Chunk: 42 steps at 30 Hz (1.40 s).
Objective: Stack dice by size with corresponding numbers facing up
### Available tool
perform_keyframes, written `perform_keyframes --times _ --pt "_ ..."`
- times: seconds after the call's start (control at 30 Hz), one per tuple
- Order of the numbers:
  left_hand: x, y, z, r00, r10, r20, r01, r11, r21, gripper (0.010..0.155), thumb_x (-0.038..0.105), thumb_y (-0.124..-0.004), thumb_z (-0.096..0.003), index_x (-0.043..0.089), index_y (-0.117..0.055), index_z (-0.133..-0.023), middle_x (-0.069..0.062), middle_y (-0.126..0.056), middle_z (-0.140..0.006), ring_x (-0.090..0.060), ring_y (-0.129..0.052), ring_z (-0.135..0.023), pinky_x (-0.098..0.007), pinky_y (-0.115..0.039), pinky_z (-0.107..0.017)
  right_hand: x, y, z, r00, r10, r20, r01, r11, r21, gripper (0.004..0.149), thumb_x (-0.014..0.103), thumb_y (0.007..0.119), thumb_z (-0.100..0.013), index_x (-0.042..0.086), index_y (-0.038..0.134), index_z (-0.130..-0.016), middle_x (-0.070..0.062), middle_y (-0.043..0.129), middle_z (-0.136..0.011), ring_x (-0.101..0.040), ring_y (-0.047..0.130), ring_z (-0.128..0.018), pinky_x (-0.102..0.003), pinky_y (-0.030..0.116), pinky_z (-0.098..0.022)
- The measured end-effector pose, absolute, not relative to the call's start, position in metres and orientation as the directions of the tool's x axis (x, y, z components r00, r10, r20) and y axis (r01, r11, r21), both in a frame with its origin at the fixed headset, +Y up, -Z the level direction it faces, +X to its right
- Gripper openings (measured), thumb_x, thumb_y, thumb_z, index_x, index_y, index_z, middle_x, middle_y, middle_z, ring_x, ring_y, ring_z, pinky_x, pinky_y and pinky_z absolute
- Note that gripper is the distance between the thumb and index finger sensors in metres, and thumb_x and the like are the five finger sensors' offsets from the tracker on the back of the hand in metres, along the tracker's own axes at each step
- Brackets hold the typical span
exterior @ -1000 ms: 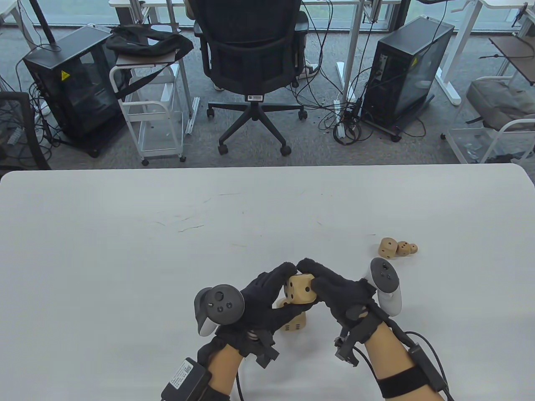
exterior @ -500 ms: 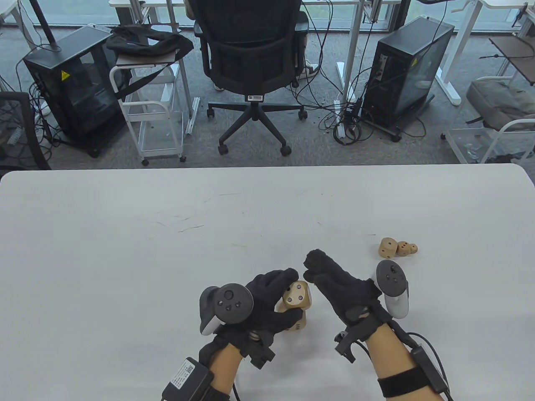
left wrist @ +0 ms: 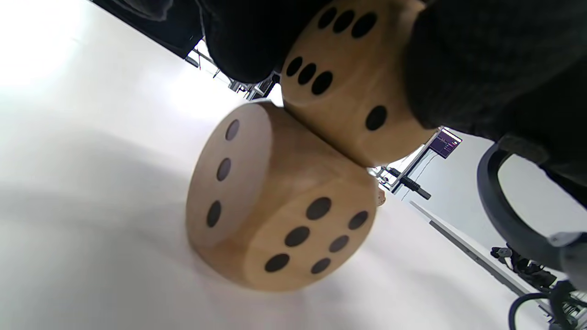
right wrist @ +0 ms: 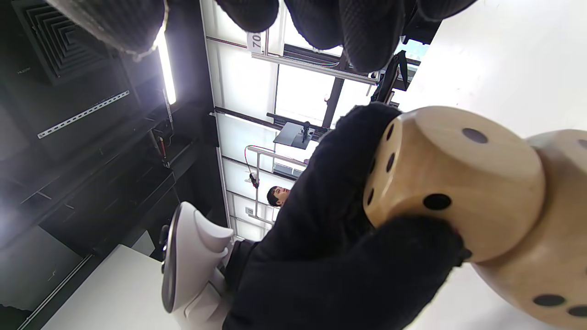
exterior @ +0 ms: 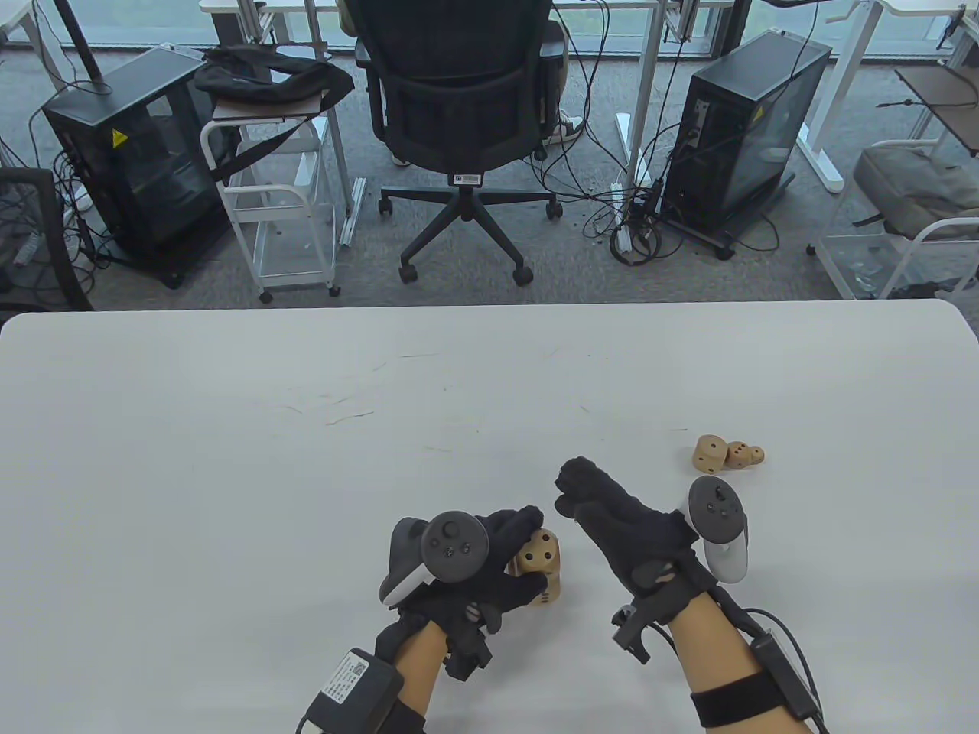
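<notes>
A medium wooden die [exterior: 541,552] sits on top of the largest die [exterior: 548,590] near the table's front edge. My left hand [exterior: 526,552] grips the medium die between fingers and thumb. In the left wrist view the held die [left wrist: 348,78] touches the top of the large die [left wrist: 275,201], which shows a three face and a six face. My right hand [exterior: 567,489] hovers open and empty just right of the stack. The right wrist view shows the held die [right wrist: 449,183] in the left glove [right wrist: 330,229] and the large die [right wrist: 550,256] under it.
Three smaller dice lie together at the right: one [exterior: 710,453], a smaller one [exterior: 738,456] and the smallest [exterior: 756,455]. The white table [exterior: 229,459] ends at its far edge, with an office chair [exterior: 459,115] behind it.
My right hand let go of the medium die and drew back to the right. My left hand turned the die and lowered it onto the large die.
</notes>
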<state>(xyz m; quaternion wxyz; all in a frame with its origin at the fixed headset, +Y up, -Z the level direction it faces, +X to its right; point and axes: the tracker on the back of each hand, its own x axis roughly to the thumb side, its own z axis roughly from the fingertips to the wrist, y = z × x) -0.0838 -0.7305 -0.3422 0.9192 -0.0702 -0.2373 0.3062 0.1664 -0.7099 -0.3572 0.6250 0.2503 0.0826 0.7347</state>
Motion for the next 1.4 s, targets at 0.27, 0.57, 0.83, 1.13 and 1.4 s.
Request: perform_keyframes --times 0.27,0.57,0.83,1.13,1.4 --pt "-0.086 -0.730 -0.343 0.695 0.600 0.397 -0.530 0.800 -0.282 0.081 0.055 -0.097 -0.0396 0.032 -0.054 -0.105 -0.002 -0.068 -0.111 -0.028 -0.076 -0.098 -0.069 -0.048 -0.078 0.175 -0.706 -0.359 -0.100 0.954 0.281 -0.894 -0.211 0.396 0.074 0.062 0.068 -0.053 0.024 0.041 -0.111 -0.021 0.050 -0.114 -0.047 0.066 -0.096 -0.068 0.048 -0.071" --pt "-0.092 -0.721 -0.341 0.637 0.658 0.402 -0.579 0.752 -0.314 0.096 0.064 -0.093 -0.0389 0.033 -0.034 -0.108 -0.004 -0.047 -0.120 -0.034 -0.056 -0.112 -0.072 -0.039 -0.079 0.212 -0.678 -0.359 -0.195 0.914 0.355 -0.954 -0.261 0.147 0.073 0.062 0.070 -0.053 0.024 0.044 -0.110 -0.018 0.051 -0.114 -0.047 0.064 -0.097 -0.068 0.048 -0.071" --pt "-0.092 -0.715 -0.339 0.612 0.673 0.416 -0.591 0.738 -0.325 0.101 0.066 -0.092 -0.0383 0.033 -0.028 -0.108 -0.004 -0.039 -0.122 -0.036 -0.048 -0.116 -0.072 -0.035 -0.079 0.244 -0.674 -0.383 -0.520 0.828 0.210 -0.854 -0.514 -0.086 0.070 0.059 0.072 -0.052 0.027 0.047 -0.109 -0.012 0.048 -0.117 -0.045 0.050 -0.104 -0.069 0.040 -0.072" --pt "-0.093 -0.715 -0.339 0.588 0.689 0.423 -0.603 0.722 -0.339 0.102 0.066 -0.091 -0.0386 0.032 -0.026 -0.108 -0.004 -0.039 -0.122 -0.037 -0.047 -0.116 -0.073 -0.034 -0.079 0.270 -0.708 -0.424 -0.794 0.586 -0.163 -0.582 -0.810 -0.081 0.069 0.049 0.075 -0.051 0.029 0.043 -0.109 -0.009 0.033 -0.118 -0.043 0.029 -0.107 -0.068 0.030 -0.073" --pt "-0.091 -0.716 -0.339 0.589 0.690 0.419 -0.597 0.722 -0.350 0.101 0.066 -0.091 -0.0393 0.031 -0.025 -0.108 -0.005 -0.038 -0.122 -0.036 -0.046 -0.116 -0.073 -0.034 -0.079 0.282 -0.743 -0.451 -0.849 0.394 -0.352 -0.443 -0.894 0.067 0.073 0.038 0.077 -0.052 0.038 0.029 -0.106 0.000 0.013 -0.115 -0.037 0.004 -0.104 -0.064 0.015 -0.073"
